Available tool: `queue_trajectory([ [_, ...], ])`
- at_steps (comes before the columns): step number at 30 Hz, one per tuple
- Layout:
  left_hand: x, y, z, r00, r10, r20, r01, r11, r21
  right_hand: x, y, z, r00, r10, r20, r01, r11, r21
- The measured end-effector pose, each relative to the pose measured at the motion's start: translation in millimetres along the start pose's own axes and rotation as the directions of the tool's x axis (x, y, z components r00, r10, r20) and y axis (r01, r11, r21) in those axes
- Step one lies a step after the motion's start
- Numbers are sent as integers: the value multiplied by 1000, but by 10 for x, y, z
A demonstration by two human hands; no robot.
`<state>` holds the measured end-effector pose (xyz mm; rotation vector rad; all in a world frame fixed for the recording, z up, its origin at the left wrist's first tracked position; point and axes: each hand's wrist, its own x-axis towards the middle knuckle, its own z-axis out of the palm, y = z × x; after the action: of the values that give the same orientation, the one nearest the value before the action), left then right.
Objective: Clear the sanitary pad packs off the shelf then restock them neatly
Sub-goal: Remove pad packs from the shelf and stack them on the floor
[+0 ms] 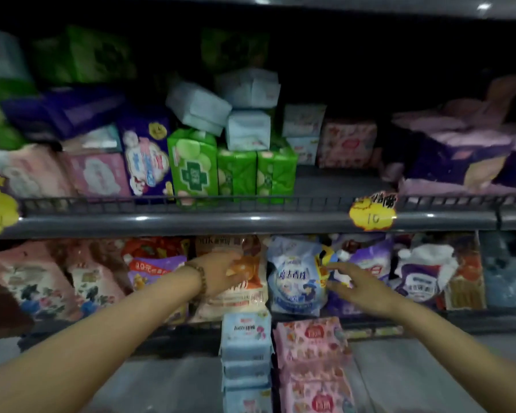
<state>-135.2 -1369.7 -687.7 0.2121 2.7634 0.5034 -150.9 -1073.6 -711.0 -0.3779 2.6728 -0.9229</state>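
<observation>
Both our hands are out at the lower shelf, while the pad packs lie above and below them. Our left hand (pixel 221 274) rests against an orange-and-white bag (pixel 251 296). It is too blurred for us to tell whether the fingers grip the bag or only touch it. Our right hand (pixel 359 283) is spread and holds nothing, its fingertips at the seam between a blue-and-white bag (pixel 292 281) and a purple bag (pixel 370 256).

Just below our wrists two columns of pad packs run lengthwise toward us. The light-blue packs (pixel 246 344) are nearer our left hand and the pink packs (pixel 310 344) nearer our right, the two columns side by side.

On the upper shelf, green pad packs (pixel 236 171) stand upright behind the wire rail (pixel 251 201). To their right is a bare stretch of shelf (pixel 340 180), above the yellow price tag (pixel 373 214). We judge that gap the room for restocking. Packs must rise over the rail and clear the shelf lip first.
</observation>
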Motion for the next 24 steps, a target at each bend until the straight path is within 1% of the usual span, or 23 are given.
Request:
queue_trajectory([
  [1,52,178,-192,996,63,-65,-61,998,34,33,-88,-209,998,-38,-48,38,999,8],
  [3,164,523,-528,966,179,-188,-165,982,89,129,-234,-595,982,-113,-152,111,994,-21],
  [5,334,788,-776,926,265,-269,-244,963,111,252,-344,-923,949,-180,-260,171,984,-57],
  [8,613,1105,-1042,868,346,-357,-310,938,157,508,-410,-1296,901,-219,-375,210,975,-66],
  [11,964,1293,-1230,810,385,-442,-304,921,245,838,-356,-1544,871,-195,-451,218,976,-1],
  [14,1387,1382,-1392,791,383,-477,-257,916,310,1206,-248,-1720,854,-76,-514,186,969,165],
  [15,1525,1397,-1441,800,370,-471,-244,919,309,1328,-210,-1773,843,-28,-536,186,952,242],
  [17,1797,1411,-1505,842,308,-443,-198,940,277,1562,-116,-1878,830,65,-554,181,909,377],
  [19,2020,1387,-1514,892,222,-394,-148,967,209,1792,0,-1976,823,129,-553,175,869,463],
  [21,2179,1338,-1481,934,118,-337,-106,993,55,2011,96,-2044,821,184,-540,174,821,544],
  [22,2225,1316,-1468,944,77,-321,-86,996,-13,2109,135,-2075,815,220,-535,164,799,579],
  [23,2259,1294,-1460,946,55,-320,-72,997,-40,2212,181,-2104,812,248,-529,165,772,614],
  [24,2281,1279,-1455,945,48,-325,-62,998,-31,2278,208,-2128,816,245,-523,189,742,643],
])
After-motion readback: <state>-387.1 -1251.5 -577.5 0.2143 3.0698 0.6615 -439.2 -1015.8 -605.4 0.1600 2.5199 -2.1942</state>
